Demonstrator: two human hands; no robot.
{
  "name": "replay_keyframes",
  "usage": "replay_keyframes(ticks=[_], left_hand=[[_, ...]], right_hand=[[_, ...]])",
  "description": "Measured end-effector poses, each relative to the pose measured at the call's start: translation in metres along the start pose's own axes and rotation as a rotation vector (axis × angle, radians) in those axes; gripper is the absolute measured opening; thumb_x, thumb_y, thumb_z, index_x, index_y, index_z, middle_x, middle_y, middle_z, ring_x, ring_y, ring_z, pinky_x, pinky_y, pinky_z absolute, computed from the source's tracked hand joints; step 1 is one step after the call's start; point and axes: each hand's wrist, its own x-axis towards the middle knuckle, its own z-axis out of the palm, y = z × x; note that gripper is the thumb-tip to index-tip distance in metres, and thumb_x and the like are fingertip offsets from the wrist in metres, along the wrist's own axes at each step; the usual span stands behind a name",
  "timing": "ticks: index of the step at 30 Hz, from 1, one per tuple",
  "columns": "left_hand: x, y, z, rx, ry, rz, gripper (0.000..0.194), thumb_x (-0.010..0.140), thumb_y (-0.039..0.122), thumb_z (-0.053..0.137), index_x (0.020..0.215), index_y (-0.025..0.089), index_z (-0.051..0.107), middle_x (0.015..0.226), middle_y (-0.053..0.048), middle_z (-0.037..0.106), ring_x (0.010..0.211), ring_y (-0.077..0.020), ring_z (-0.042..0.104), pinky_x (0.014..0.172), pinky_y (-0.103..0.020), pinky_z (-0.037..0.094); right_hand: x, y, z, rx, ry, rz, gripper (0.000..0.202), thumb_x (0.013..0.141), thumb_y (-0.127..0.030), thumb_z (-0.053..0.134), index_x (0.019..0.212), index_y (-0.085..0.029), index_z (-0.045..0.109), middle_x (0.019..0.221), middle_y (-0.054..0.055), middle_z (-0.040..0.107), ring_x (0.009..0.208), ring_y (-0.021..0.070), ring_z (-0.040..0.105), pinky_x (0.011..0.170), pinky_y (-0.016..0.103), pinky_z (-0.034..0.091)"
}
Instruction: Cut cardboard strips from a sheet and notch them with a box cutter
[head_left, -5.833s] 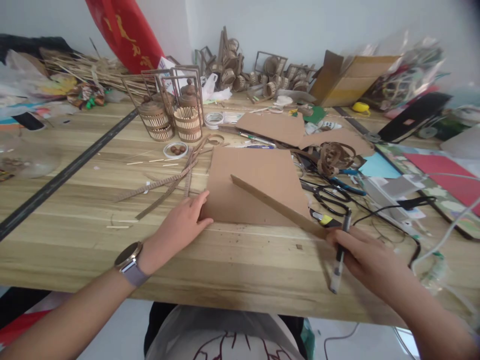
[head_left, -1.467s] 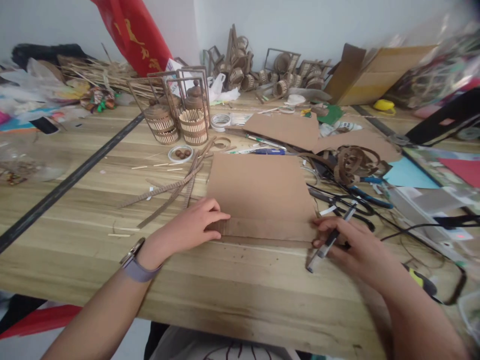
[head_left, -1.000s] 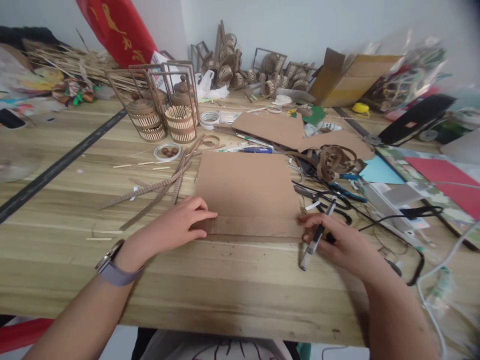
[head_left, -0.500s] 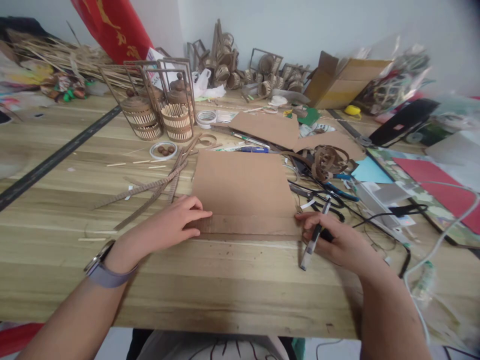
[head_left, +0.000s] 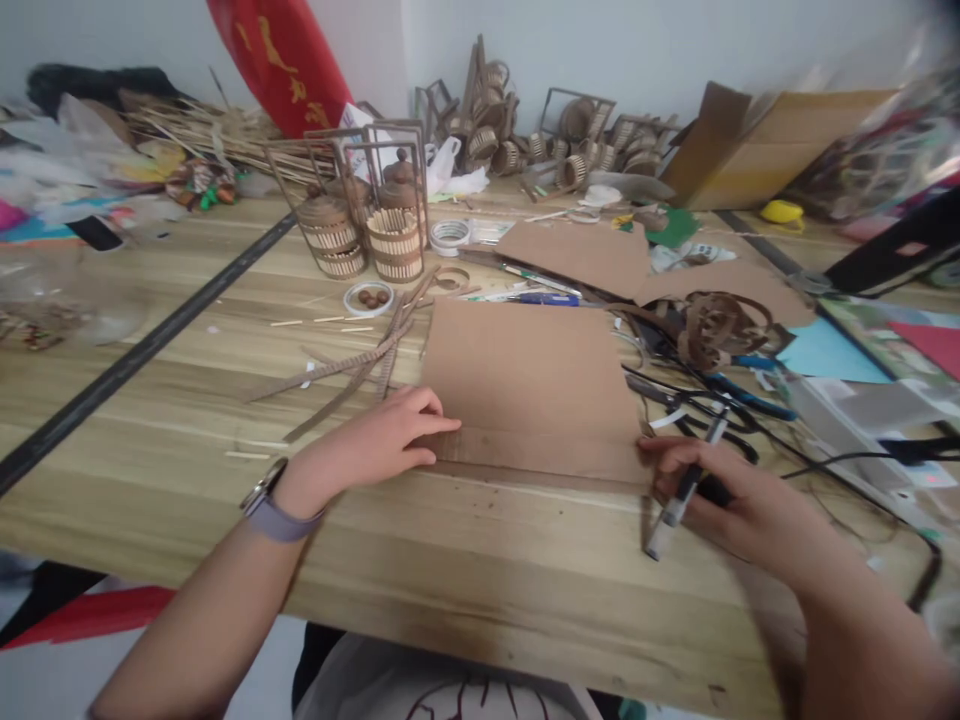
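Cardboard sheet: laid flat on the worktop, between the two hands.
Cardboard strip: set lengthwise across the near part of the sheet, close to its near edge.
Left hand: placed at the left end of the strip, which is touched by the index fingertip; whether the strip is pinched by the fingers or only steadied cannot be told. A watch is worn on the wrist.
Right hand: pen grasped in the fingers and held at a slant; the fingertips are brought to the right end of the strip.
Left of the sheet: thin ribbed strips are strewn about; brown balls are held in a small white dish.
Right of the sheet: scissors and blue-handled pliers are crowded together, near coiled brown strips.
Back of the worktop: framed baskets are stood upright; an opened box is placed near the wall.
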Motion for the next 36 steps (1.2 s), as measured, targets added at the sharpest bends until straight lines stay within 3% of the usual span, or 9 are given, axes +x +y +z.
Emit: replay_keyframes(ticks=[6, 12, 22, 36], left_hand=[[-0.005, 0.0, -0.01, 0.049, -0.034, 0.004, 0.046, 0.088, 0.014, 0.065, 0.133, 0.025, 0.064, 0.125, -0.006, 0.058, 0.12, -0.0218, 0.054, 0.107, -0.034, 0.043], [-0.006, -0.001, -0.012, 0.087, -0.048, -0.019, 0.047, 0.086, 0.013, 0.066, 0.133, 0.023, 0.064, 0.125, -0.006, 0.057, 0.12, -0.0228, 0.055, 0.106, -0.035, 0.043], [-0.008, 0.003, -0.014, 0.074, -0.076, -0.071, 0.051, 0.087, 0.013, 0.066, 0.137, 0.023, 0.061, 0.123, -0.007, 0.056, 0.116, -0.0217, 0.055, 0.104, -0.035, 0.044], [-0.009, -0.002, -0.012, 0.067, -0.092, -0.092, 0.051, 0.088, 0.015, 0.061, 0.138, 0.024, 0.06, 0.124, -0.006, 0.055, 0.115, -0.0231, 0.055, 0.101, -0.037, 0.045]], right_hand=[[0.001, 0.018, 0.003, -0.012, -0.001, -0.067, 0.006, 0.081, -0.037, 0.061, 0.081, -0.033, 0.065, 0.107, 0.011, 0.078, 0.098, 0.0311, 0.075, 0.073, 0.04, 0.06], [0.008, 0.015, 0.002, -0.047, 0.041, -0.174, 0.007, 0.081, -0.043, 0.064, 0.084, -0.037, 0.066, 0.101, 0.006, 0.08, 0.084, 0.0271, 0.077, 0.066, 0.036, 0.061], [0.006, 0.007, 0.006, -0.088, 0.037, -0.055, 0.019, 0.079, -0.047, 0.059, 0.079, -0.03, 0.067, 0.106, 0.008, 0.078, 0.094, 0.0269, 0.075, 0.075, 0.036, 0.06], [0.006, -0.013, 0.007, 0.027, 0.023, 0.013, 0.011, 0.081, -0.036, 0.061, 0.082, -0.026, 0.064, 0.107, 0.011, 0.076, 0.095, 0.0246, 0.073, 0.08, 0.036, 0.057]])
